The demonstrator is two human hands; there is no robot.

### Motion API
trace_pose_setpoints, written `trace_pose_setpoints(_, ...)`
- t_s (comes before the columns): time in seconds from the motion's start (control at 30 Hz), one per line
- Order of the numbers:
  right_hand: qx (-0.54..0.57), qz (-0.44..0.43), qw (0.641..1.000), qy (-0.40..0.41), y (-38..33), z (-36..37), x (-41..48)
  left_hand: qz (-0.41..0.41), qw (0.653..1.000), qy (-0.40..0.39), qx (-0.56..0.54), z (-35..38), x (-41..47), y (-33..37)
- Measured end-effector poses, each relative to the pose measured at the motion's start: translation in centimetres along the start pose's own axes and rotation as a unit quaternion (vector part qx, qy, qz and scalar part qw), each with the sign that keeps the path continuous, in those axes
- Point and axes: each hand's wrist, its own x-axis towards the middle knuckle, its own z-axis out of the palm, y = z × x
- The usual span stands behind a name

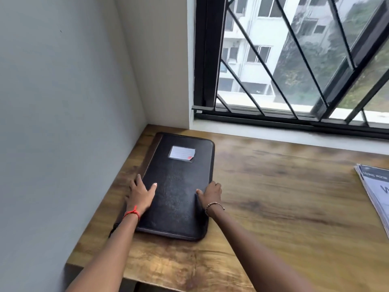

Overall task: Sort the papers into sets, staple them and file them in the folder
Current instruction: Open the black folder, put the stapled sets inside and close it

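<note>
Hands are found on the folder (pixel 179 186). The left hand (pixel 140 193) is laid flat along its left edge, fingers straight, thumb spread on the cover. The right hand (pixel 210 193) is set on the right edge, thumb on the cover and fingers bent over the side, so the edge appears to be gripped. The folder is black, closed, and laid flat on the desk (pixel 273 197) in the corner, a label (pixel 182 153) shown on its cover. The papers (pixel 376 190) are stacked at the desk's far right, well apart from the folder and partly cut off by the frame. Nothing to staple with is in view. Whether the stack is sorted or stapled cannot be told. Filing is judged not yet done: the folder is to be opened and the papers brought to it.
</note>
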Motion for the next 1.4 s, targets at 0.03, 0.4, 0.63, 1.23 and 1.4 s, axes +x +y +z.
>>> trace_pose_setpoints(0.03,0.021,0.026,0.999,0.002,-0.2,0.0,0.1,0.0,1.0,-0.005,-0.004,0.0,0.1,-0.1)
trace_pose_setpoints(0.4,0.233,0.142,0.961,0.039,2.6,-2.5,2.9,-0.028,0.998,0.015,-0.057,2.3,-1.1,2.1)
trace_pose_setpoints(0.63,0.243,0.152,0.95,0.12,9.7,-11.1,2.9,0.009,0.997,-0.037,-0.068,8.2,-6.3,9.6)
trace_pose_setpoints(1.23,0.166,0.224,0.946,0.166,27.7,-26.2,3.4,0.115,0.975,-0.185,0.039,20.3,-20.6,24.5)
trace_pose_setpoints(1.4,0.011,0.202,0.973,0.113,28.0,-26.9,2.1,0.144,0.972,-0.156,0.096,22.0,-22.0,25.2)
